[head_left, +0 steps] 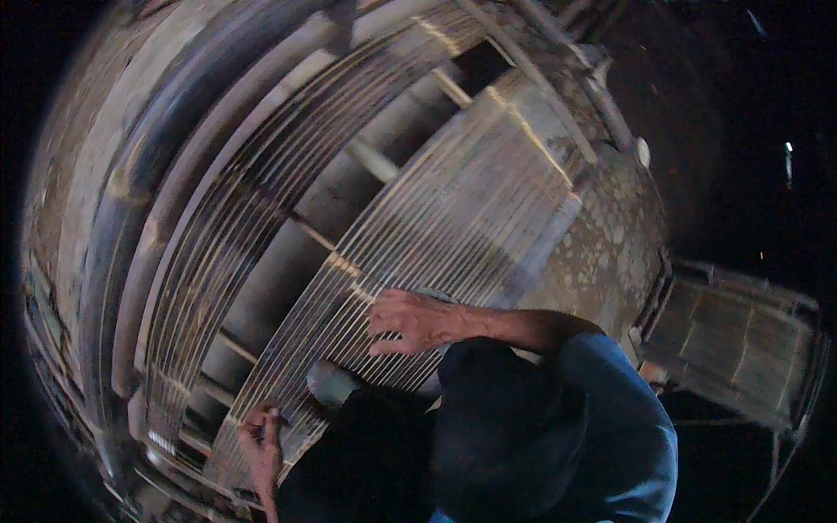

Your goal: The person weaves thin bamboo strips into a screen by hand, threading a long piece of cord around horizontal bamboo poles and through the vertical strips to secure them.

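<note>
A panel of thin, parallel bamboo slats [453,209] lies slantwise in front of me. Pale cross-bindings [344,264] tie the slats together in rows. My right hand [410,321] rests on the panel beside one binding, its fingers curled down over the slats and the thumb a little apart. What its fingertips grip is hidden. Lower left, near the panel's edge, my left hand [261,433] is closed in a pinch. Anything between those fingers is too small to make out. A grey rounded thing [331,383] shows close to my dark-clothed knee.
Another slatted section [288,139] runs alongside on the left, past a gap crossed by short sticks. Thick bamboo poles [131,209] curve beyond it. Mottled ground [602,244] shows at the right. A framed woven rack [732,340] stands farther right, with darkness around it.
</note>
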A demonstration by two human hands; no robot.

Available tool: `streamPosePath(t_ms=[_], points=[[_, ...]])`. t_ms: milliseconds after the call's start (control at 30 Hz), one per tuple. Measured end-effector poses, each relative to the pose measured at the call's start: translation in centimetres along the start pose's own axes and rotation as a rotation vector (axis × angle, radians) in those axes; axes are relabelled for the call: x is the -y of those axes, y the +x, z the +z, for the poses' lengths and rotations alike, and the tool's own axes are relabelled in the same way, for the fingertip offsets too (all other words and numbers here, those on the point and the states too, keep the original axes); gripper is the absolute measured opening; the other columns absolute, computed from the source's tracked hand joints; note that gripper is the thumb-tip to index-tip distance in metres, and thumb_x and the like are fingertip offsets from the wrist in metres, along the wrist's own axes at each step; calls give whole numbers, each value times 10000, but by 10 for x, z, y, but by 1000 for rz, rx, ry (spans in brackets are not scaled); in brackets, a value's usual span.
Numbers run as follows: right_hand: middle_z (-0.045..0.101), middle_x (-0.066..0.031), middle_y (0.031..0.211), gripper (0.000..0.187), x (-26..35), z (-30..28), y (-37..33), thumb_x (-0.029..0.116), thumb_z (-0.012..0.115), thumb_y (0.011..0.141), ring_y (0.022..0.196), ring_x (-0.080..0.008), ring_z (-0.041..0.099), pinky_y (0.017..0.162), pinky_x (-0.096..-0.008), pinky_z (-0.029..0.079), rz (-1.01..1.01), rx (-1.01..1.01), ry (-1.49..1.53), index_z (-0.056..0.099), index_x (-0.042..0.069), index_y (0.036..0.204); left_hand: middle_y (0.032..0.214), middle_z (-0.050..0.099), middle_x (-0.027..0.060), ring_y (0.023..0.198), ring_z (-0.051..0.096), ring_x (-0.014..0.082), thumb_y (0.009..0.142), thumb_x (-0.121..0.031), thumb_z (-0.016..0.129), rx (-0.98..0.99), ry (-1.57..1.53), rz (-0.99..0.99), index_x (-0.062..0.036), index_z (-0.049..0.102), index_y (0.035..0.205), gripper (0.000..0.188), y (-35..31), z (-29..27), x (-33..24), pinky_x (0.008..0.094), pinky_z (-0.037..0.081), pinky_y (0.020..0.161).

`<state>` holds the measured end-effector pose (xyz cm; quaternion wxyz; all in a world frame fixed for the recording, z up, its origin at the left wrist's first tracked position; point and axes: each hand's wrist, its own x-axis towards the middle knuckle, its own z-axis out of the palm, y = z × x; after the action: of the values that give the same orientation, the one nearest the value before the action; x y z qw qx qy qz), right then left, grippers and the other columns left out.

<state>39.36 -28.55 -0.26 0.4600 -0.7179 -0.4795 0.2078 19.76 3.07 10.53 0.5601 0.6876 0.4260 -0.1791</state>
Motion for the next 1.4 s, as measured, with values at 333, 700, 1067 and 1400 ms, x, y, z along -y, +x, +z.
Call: streamPosePath(t_ms=[333,700,1067,1400], points=[[675,-200,1048,406,-161,-230,-77,340,742,849,1050,-384,627,938,-474,500,546,-758,-754,708,21,1098,999,634,186,875,625,309,912,-11,634,-123,673,846,36,631,1023,120,81,53,-162,390,500,786],[719,-220,813,234,-197,-262,-71,224,670,835,841,-429,698,824,-479,565,855,-507,-781,767,12,814,959,672,183,949,631,399,780,-51,707,404,1288,997,-51,687,979,201,61,151,-282,485,517,815],[704,-252,864,205,-210,-272,-72,160,628,770,818,-441,689,773,-507,551,900,-363,-661,696,-31,802,920,707,110,852,682,233,900,-167,733,536,574,764,-29,688,1045,205,184,384,-242,344,531,824],[709,-229,885,395,-184,-280,-109,308,579,933,843,-312,698,781,-421,523,1011,-499,-226,665,-73,876,840,720,116,800,695,198,877,-182,725,460,94,576,20,690,1038,261,190,432,-180,343,544,769]])
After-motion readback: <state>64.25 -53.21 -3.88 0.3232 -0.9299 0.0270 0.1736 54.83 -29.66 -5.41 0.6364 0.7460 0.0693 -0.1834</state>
